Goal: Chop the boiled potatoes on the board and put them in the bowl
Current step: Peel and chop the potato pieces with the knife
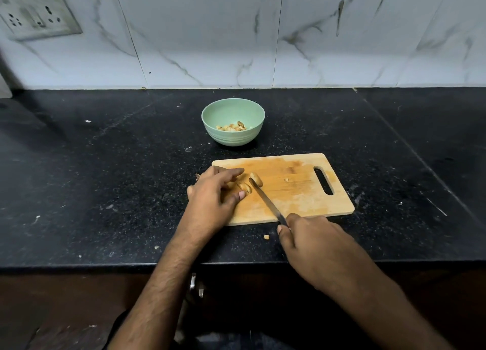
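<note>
A wooden cutting board [297, 192] with a handle slot lies on the black counter. On its left part sits a boiled potato [246, 186], partly sliced, with one cut piece [256, 178] lying apart to the right. My left hand [213, 194] presses on the potato, fingers curled over it. My right hand [315, 244] grips the handle of a knife [265, 199]; the blade tip rests between the potato and the cut piece. A light green bowl [210, 118] behind the board holds several chopped potato bits [231, 127].
A small potato crumb [286, 180] lies mid-board and another crumb [266, 237] on the counter by the board's front edge. A marble-tiled wall [236, 34] rises behind, with a switch socket plate [34, 10] at the upper left. The counter's front edge [105, 267] runs below my arms.
</note>
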`<state>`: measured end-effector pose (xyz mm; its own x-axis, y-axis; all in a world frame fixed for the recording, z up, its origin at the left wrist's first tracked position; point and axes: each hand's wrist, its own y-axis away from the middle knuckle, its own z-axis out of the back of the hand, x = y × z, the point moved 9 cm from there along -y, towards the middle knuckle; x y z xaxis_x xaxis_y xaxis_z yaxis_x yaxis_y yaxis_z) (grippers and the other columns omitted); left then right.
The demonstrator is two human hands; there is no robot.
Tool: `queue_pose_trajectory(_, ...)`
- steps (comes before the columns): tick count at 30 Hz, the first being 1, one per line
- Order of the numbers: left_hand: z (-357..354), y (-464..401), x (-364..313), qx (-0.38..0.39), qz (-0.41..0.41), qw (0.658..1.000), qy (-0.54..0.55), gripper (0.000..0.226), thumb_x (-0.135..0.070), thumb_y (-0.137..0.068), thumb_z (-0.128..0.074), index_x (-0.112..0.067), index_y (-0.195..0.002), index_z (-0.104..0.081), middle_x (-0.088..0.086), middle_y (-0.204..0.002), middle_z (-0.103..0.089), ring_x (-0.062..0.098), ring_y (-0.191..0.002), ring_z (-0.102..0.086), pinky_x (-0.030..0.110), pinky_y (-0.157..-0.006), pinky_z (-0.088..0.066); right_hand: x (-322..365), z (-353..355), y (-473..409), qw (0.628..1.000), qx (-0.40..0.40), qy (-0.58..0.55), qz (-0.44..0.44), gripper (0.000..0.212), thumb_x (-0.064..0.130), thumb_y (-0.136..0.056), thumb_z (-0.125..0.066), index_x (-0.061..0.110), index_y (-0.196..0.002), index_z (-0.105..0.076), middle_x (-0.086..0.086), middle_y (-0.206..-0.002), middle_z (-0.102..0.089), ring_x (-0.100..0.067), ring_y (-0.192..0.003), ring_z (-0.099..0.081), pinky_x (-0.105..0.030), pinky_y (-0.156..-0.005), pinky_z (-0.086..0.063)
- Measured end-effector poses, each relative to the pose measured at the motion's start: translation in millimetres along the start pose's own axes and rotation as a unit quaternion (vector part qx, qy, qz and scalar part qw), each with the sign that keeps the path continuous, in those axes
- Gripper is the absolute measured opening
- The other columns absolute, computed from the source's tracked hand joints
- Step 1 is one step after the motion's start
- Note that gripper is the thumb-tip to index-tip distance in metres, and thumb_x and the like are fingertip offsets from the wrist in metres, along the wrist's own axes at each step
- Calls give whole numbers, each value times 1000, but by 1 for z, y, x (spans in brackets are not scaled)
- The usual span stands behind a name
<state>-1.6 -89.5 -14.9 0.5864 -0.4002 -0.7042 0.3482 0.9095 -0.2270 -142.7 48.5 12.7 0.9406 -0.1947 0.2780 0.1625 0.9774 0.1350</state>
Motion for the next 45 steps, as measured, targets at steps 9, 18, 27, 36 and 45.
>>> queue_pose_trajectory(9, 5, -9, -13, -4, -56, 995, -78, 33, -42, -82, -78, -32, -113, -75, -15, -104, -66, 10, -102, -57, 45, -93, -49, 5, -7, -11, 1000, 5, -23, 6, 38, 48, -106, -30, 22, -114, -56, 6, -80, -56, -17, -75, -56, -33, -64, -43)
queue_pose_trajectory(18, 1, 1, -26, -72, -28, 986, -146, 24, -47, -89, -69, -23, -94, -69, -8, -91, -54, 16, -89, -57, 41, -84, -50, 4, -5, -11, 1000, -1, -20, -4, 37, 48, -106, -29, 22, -114, -55, 5, -80, -53, -19, -78, -55, -33, -67, -44)
queue_pose_trajectory(27, -3, 3, -22, -35, -53, 993, -103, 25, -38, -93, -67, -30, -115, -73, -13, -97, -54, 9, -97, -54, 41, -91, -50, 11, -1, -5, 999, -37, 33, -12, 35, 45, -107, -29, 23, -119, -54, 5, -81, -48, -21, -85, -59, -32, -66, -40)
queue_pose_trajectory(36, 1, 7, -35, -66, -63, 979, -181, 23, -43, -96, -60, -32, -111, -75, -7, -89, -52, 16, -85, -56, 33, -72, -49, 20, -5, -13, 998, -35, 51, 11, 33, 40, -107, -32, 19, -123, -52, 5, -79, -43, -22, -85, -61, -33, -65, -40)
queue_pose_trajectory(45, -1, 7, -40, -84, -58, 970, -219, 27, -46, -97, -57, -29, -106, -75, -6, -84, -46, 15, -81, -50, 31, -67, -40, 26, -6, -17, 995, -49, 83, -4, 23, 32, -108, -36, 17, -116, -52, 3, -77, -46, -22, -84, -62, -32, -64, -40)
